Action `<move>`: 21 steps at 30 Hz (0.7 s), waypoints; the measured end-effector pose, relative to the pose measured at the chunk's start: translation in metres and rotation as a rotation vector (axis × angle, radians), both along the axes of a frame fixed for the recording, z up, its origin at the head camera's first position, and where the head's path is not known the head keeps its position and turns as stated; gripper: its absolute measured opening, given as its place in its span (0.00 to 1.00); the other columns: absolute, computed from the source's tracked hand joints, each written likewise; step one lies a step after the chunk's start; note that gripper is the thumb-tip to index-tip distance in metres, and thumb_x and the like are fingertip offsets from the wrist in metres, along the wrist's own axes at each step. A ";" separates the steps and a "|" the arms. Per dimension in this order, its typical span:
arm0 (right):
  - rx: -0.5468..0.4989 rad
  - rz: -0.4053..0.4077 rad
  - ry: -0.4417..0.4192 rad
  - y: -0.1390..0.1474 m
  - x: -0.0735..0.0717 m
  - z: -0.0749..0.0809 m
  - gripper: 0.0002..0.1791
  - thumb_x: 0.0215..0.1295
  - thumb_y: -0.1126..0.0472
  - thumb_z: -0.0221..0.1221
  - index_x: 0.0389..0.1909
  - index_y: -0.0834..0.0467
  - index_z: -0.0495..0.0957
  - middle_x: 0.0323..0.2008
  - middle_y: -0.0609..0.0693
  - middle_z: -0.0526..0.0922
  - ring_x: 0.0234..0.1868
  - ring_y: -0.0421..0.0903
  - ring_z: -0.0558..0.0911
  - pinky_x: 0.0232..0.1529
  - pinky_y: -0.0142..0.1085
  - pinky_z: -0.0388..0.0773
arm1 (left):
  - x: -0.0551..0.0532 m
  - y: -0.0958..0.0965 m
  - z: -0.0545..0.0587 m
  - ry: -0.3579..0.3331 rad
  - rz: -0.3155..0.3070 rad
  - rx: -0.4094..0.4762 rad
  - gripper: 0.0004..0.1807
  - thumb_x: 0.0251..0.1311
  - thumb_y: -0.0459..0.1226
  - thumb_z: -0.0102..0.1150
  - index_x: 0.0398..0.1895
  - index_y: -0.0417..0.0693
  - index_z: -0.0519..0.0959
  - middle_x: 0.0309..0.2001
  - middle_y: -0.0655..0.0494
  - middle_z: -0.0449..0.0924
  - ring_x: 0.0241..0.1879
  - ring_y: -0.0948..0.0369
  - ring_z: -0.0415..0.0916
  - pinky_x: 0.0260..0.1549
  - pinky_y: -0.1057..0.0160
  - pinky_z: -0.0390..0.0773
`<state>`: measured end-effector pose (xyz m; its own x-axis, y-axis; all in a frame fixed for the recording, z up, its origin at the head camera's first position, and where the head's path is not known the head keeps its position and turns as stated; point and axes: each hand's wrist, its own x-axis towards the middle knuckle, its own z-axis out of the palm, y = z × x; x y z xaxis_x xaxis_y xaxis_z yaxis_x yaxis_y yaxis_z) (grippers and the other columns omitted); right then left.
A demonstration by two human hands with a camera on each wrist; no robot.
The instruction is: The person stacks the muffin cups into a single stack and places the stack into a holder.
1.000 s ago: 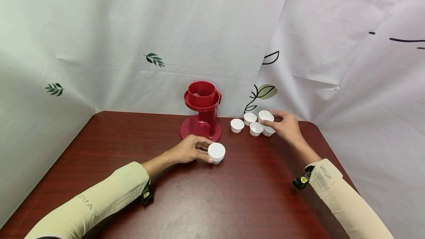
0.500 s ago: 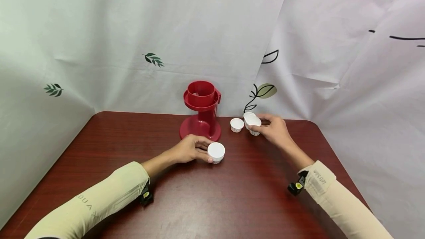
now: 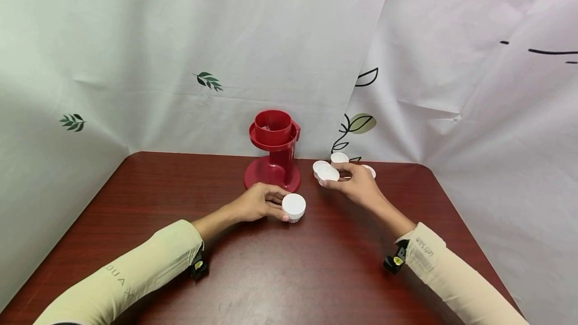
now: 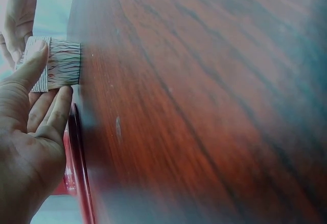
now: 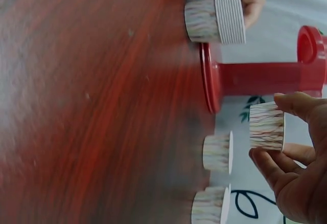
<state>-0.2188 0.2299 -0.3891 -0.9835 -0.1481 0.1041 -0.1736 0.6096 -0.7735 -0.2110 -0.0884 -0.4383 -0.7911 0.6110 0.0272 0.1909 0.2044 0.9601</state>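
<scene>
Left grip point(image 3: 257, 203) holds cup stack point(image 3: 294, 207); layered rims point(image 5: 230, 18) plain in wrist views, unclear from head. Right grip point(image 3: 361, 184) pinches a cup point(image 3: 328, 176); right wrist view shows it raised off counter point(image 3: 325, 275). Stand point(image 3: 281, 162) beyond left grip.

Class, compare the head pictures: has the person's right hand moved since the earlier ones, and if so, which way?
Yes. Judged against the red stand, the right hand has moved left, closer to the stand, and slightly down the picture.
</scene>
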 end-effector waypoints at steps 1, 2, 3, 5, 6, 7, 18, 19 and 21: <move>-0.006 0.007 -0.005 -0.002 0.001 0.000 0.35 0.64 0.53 0.81 0.69 0.63 0.86 0.60 0.63 0.92 0.56 0.56 0.95 0.53 0.35 0.93 | 0.000 0.000 0.000 0.000 0.000 0.000 0.30 0.59 0.25 0.83 0.65 0.27 0.84 0.57 0.33 0.92 0.54 0.55 0.92 0.59 0.58 0.93; -0.013 0.013 -0.008 -0.004 0.002 -0.001 0.35 0.64 0.53 0.81 0.69 0.64 0.85 0.60 0.63 0.92 0.56 0.55 0.95 0.54 0.37 0.93 | 0.000 0.000 0.000 0.000 0.000 0.000 0.30 0.59 0.25 0.83 0.65 0.27 0.84 0.57 0.33 0.92 0.54 0.55 0.92 0.59 0.58 0.93; -0.016 0.019 -0.008 -0.006 0.004 -0.001 0.35 0.64 0.53 0.81 0.69 0.64 0.85 0.60 0.63 0.92 0.56 0.55 0.95 0.55 0.40 0.94 | 0.000 0.000 0.000 -0.001 0.000 0.001 0.30 0.59 0.25 0.83 0.65 0.27 0.84 0.57 0.33 0.92 0.54 0.55 0.91 0.59 0.58 0.93; -0.017 0.027 -0.001 -0.009 0.006 -0.002 0.35 0.62 0.53 0.82 0.68 0.64 0.86 0.59 0.62 0.93 0.55 0.55 0.95 0.56 0.44 0.94 | 0.000 0.000 0.000 -0.001 0.000 0.001 0.30 0.59 0.25 0.83 0.65 0.27 0.84 0.57 0.33 0.92 0.54 0.55 0.91 0.59 0.58 0.93; -0.020 0.032 0.003 -0.011 0.007 -0.002 0.35 0.62 0.53 0.82 0.67 0.63 0.87 0.58 0.62 0.93 0.55 0.54 0.95 0.57 0.45 0.94 | 0.000 0.000 0.000 -0.001 -0.001 0.001 0.30 0.59 0.25 0.83 0.65 0.27 0.84 0.57 0.33 0.92 0.54 0.56 0.91 0.59 0.58 0.93; -0.026 0.038 0.005 -0.013 0.008 -0.002 0.34 0.62 0.53 0.83 0.67 0.63 0.87 0.58 0.61 0.93 0.55 0.54 0.95 0.57 0.46 0.94 | 0.000 0.000 0.000 -0.001 -0.001 0.002 0.30 0.59 0.25 0.83 0.65 0.27 0.84 0.57 0.33 0.92 0.54 0.56 0.91 0.59 0.58 0.93; -0.095 0.108 -0.038 -0.029 0.019 -0.010 0.32 0.64 0.53 0.82 0.65 0.63 0.87 0.55 0.59 0.95 0.54 0.52 0.96 0.55 0.40 0.94 | -0.001 0.000 -0.002 -0.013 -0.019 0.025 0.30 0.60 0.24 0.82 0.66 0.26 0.83 0.57 0.32 0.91 0.54 0.55 0.92 0.58 0.58 0.93; -0.099 0.109 -0.038 -0.030 0.019 -0.009 0.33 0.64 0.53 0.82 0.66 0.63 0.87 0.56 0.59 0.95 0.54 0.52 0.96 0.56 0.40 0.94 | -0.001 0.000 -0.002 -0.011 -0.019 0.024 0.30 0.60 0.24 0.82 0.66 0.26 0.83 0.57 0.32 0.91 0.54 0.54 0.92 0.58 0.58 0.93; -0.114 0.115 -0.037 -0.031 0.020 -0.009 0.33 0.64 0.53 0.82 0.66 0.63 0.87 0.56 0.59 0.94 0.54 0.53 0.96 0.56 0.40 0.94 | -0.001 0.000 -0.003 -0.009 -0.019 0.022 0.30 0.60 0.24 0.82 0.66 0.26 0.83 0.57 0.32 0.91 0.54 0.54 0.92 0.58 0.58 0.93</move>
